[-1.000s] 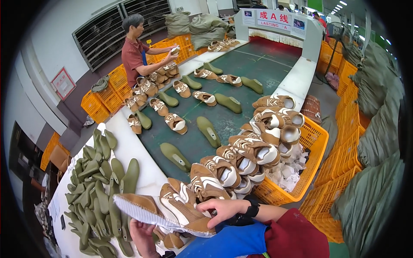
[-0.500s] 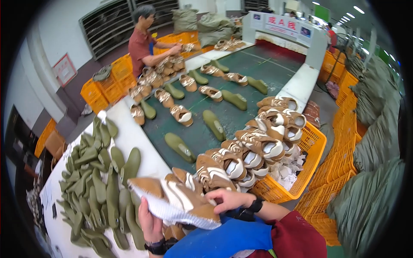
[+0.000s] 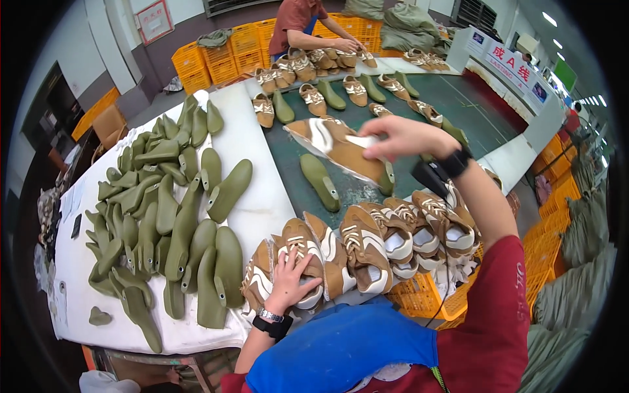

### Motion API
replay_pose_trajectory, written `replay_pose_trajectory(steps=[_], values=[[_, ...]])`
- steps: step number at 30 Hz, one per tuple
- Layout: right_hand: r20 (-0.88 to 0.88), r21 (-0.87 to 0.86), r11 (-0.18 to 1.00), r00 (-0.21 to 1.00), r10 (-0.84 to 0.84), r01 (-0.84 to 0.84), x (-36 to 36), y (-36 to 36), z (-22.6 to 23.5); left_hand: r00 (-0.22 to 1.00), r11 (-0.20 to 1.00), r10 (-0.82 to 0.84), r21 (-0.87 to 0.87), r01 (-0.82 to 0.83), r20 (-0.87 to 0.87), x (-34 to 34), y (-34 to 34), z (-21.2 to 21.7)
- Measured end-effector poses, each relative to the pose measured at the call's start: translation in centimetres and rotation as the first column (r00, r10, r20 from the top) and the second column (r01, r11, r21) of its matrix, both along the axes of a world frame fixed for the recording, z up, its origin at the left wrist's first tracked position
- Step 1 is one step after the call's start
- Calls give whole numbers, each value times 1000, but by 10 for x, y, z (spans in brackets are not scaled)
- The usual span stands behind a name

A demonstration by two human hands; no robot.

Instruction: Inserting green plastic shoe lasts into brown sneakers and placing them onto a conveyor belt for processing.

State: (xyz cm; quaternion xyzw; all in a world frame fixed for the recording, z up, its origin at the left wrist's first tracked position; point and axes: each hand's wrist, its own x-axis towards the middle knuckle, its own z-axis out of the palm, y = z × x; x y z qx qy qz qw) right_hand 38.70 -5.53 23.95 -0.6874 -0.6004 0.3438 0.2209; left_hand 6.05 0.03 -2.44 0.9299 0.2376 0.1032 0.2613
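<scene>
My right hand [image 3: 409,139] pinches a brown shoe upper [image 3: 337,152] with white stripes by one end, above the dark green conveyor belt [image 3: 288,147]. The held upper is a little blurred. With fingers spread, my left hand [image 3: 288,283] rests on a brown and white shoe upper [image 3: 299,239] at the left end of a row along the near edge. More uppers with white laces [image 3: 363,245] stand packed to its right. Below the held upper, a green shoe last [image 3: 319,180] lies on the belt, and a second last [image 3: 388,178] is partly hidden behind the upper.
A large heap of green lasts [image 3: 151,216] covers much of the white table [image 3: 268,196] at left. Across the belt, a person [image 3: 298,26] handles uppers beside lasts and shoe uppers in pairs. A yellow crate [image 3: 419,298] stands at near right, with stacked crates [image 3: 511,268] and grey-green sacks [image 3: 570,281] beyond.
The shoe upper that was between both hands is now in my right hand alone, lifted forward over the belt. My left hand has let go and lies on the row. The view has turned leftward.
</scene>
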Motion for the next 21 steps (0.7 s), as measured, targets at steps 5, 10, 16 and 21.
replay_pose_trajectory(steps=[5, 10, 16, 21], values=[[-67, -63, 995, 994, -84, 79, 25, 135, -108, 999, 999, -34, 3, 34, 16, 5, 1, -5], [80, -57, 969, 969, -236, 241, 2, 215, -207, 1000, 1000, 2, -16, -2, 6, -1, 0, -1], [91, 178, 978, 988, -125, 108, 23, 233, -295, 1000, 997, 24, -75, -23, 7, 6, -5, 7], [-50, -91, 995, 999, 23, -27, 18, 200, -266, 1000, 997, -2, -77, 1, -21, 2, -5, 4]])
